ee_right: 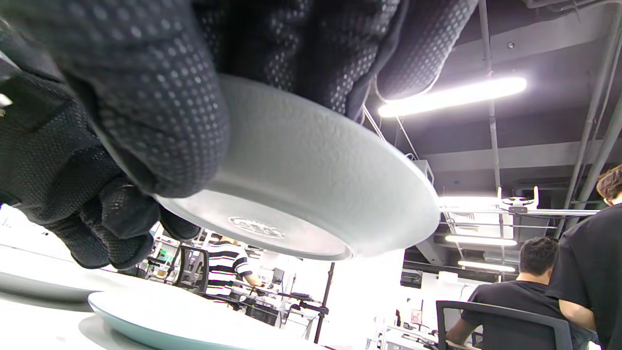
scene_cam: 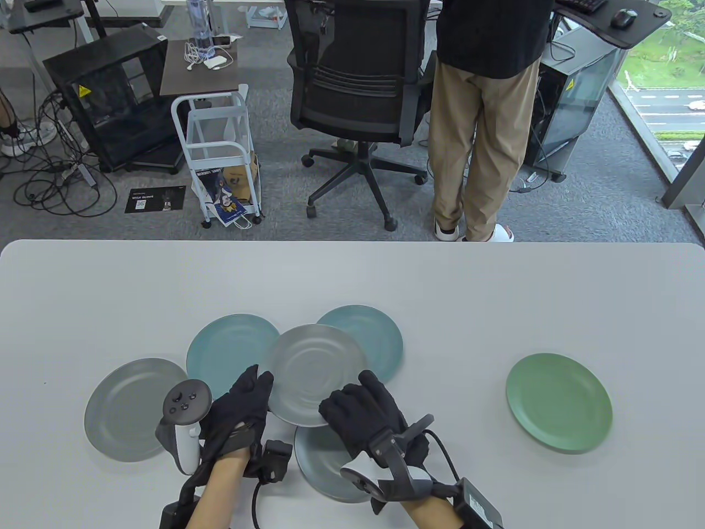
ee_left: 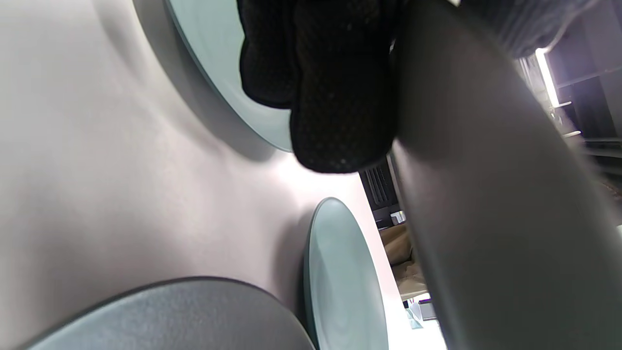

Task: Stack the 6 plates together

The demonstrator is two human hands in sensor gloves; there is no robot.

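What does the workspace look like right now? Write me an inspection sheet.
Surface: pale table.
Job's things: six plates; lifted grey plate over dark grey plate; two blue plates, left grey plate and green plate flat.
Clutter: nothing seen on the table.
Grippers: left hand and right hand hold the lifted plate's rim.
Cables: glove leads near the wrists.
Surroundings: office chair, standing person, white cart.

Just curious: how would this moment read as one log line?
step: stacking | both hands hold grey plate lifted | five plates on table, none stacked
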